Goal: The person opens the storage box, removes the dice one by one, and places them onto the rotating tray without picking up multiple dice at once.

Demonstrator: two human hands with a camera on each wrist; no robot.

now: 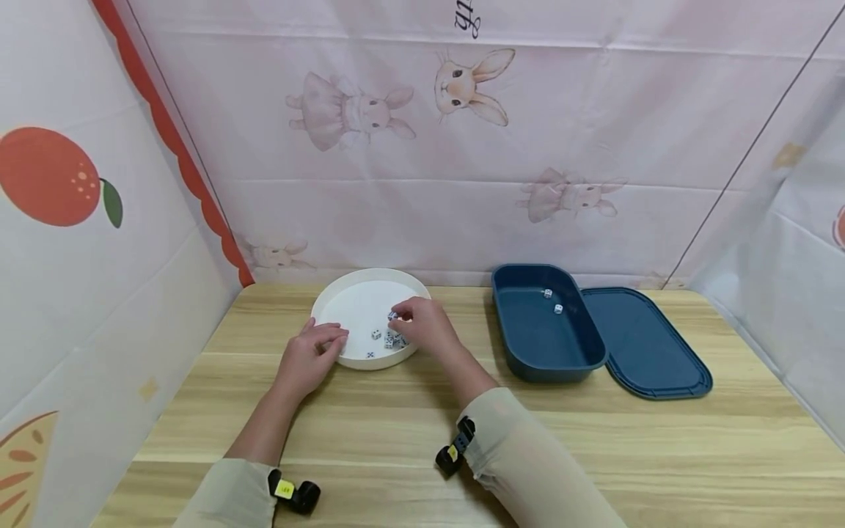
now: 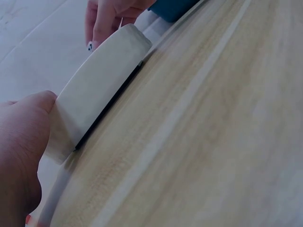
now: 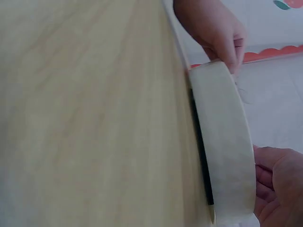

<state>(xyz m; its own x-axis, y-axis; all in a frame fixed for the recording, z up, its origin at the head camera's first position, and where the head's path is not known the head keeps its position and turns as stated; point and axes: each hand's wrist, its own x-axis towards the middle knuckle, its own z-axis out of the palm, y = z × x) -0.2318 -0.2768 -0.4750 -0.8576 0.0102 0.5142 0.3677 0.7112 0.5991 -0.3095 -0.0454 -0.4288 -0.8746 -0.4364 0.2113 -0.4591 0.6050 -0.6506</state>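
Note:
A round white tray stands on the table at the left, with several white dice lying loose in its near right part. My left hand grips the tray's left rim; in the left wrist view the thumb lies against the outer wall. Over the tray's right side, my right hand pinches a die between thumb and fingers. That die also shows at the fingertips in the left wrist view. From the right wrist, the tray wall hides the dice.
A deep dark blue box stands open to the right of the tray, with two dice in it. Its flat blue lid lies against its right side. A printed cloth hangs behind the wooden table.

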